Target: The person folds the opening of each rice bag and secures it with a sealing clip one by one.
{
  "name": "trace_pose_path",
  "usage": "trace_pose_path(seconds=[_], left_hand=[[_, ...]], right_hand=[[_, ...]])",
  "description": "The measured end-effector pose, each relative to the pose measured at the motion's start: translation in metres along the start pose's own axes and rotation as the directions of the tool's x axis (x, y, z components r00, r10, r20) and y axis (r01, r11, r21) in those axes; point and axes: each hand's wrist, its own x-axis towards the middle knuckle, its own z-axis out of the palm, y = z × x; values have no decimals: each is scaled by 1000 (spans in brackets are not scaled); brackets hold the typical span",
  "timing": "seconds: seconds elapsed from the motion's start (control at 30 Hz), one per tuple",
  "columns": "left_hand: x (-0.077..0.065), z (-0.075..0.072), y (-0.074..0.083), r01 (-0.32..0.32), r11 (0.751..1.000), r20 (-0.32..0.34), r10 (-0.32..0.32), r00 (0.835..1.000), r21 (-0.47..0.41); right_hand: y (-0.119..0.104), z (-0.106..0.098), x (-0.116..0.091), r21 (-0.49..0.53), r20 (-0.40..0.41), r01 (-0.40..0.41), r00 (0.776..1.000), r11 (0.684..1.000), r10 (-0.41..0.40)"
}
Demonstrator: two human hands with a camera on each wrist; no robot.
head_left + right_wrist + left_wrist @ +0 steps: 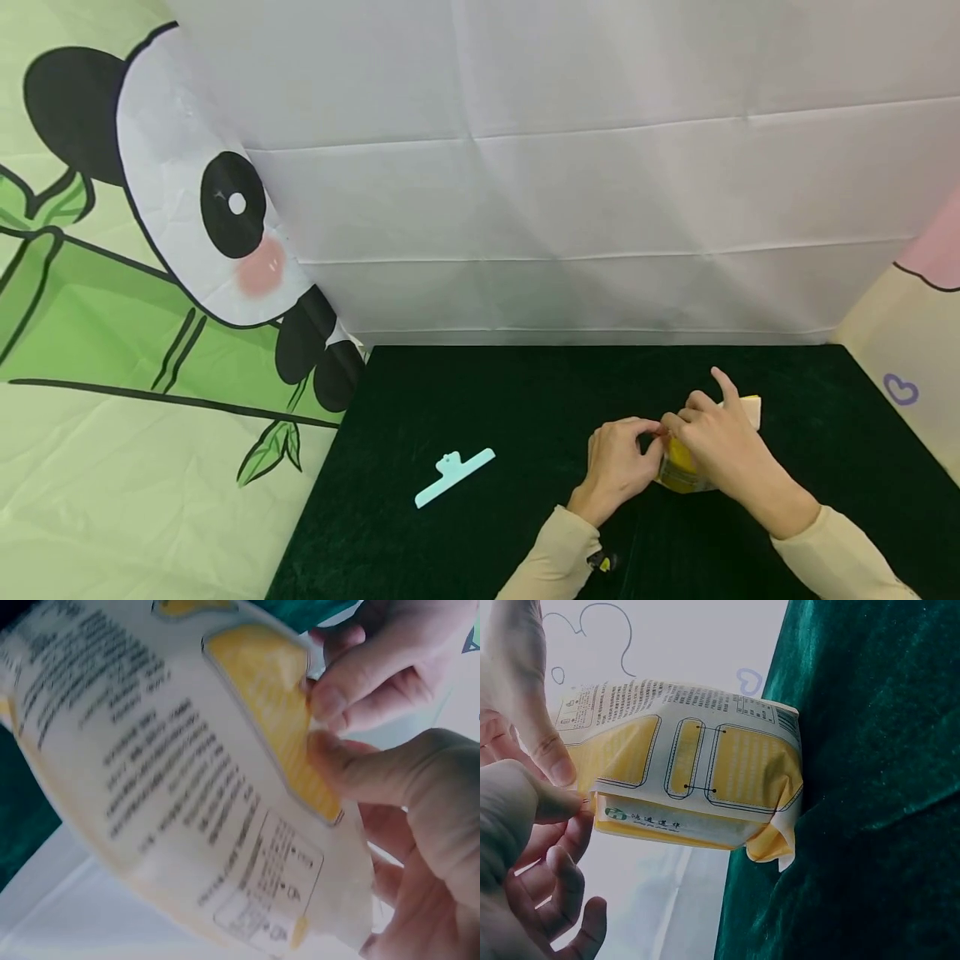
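A yellow-and-white printed packet [681,467] is held near the right side of the dark green table. My left hand [618,462] pinches the packet's left edge between thumb and fingers. Right beside it, my right hand [716,437] also pinches that edge, its index finger raised in the head view. In the left wrist view, the packet [682,761] shows rows of small print and a folded end, and the thumbs nearly meet at its edge. The right wrist view has the packet's printed face [172,772] close up, somewhat blurred. Whether the edge is torn I cannot tell.
A light blue bag clip [455,477] lies on the dark green cloth [420,550] to the left of my hands. White fabric [562,208] hangs behind the table. A panda-printed sheet [172,208] stands at the left, another printed sheet [907,350] at the right.
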Motion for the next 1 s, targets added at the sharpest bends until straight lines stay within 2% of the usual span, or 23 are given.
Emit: trace_pose_path(seconds=[0.2,0.4,0.6,0.67,0.87,0.93,1.0], left_hand=[[1,-2,0,-1,1000,-2,1,1000,6],[1,-3,1,11,1000,11,-11,1000,-13],[0,-2,2,15,1000,14,-15,1000,-3],[0,-2,3,19,1000,11,-19,1000,-1],[0,-3,3,30,1000,12,-30,999,-6],[0,-3,3,29,1000,11,-29,1000,-8],[-1,-3,3,26,1000,12,-26,1000,-12]], right_hand=[[18,-11,3,100,-25,17,1000,995,-15],[36,-19,-1,270,-46,-36,998,962,51],[45,-20,-8,378,-49,-105,990,920,133],[48,-24,-10,426,-15,-160,983,890,184],[54,-36,-14,560,164,-357,932,748,322],[56,-36,-17,590,190,-392,917,706,351],[58,-35,-20,607,191,-409,907,682,374]])
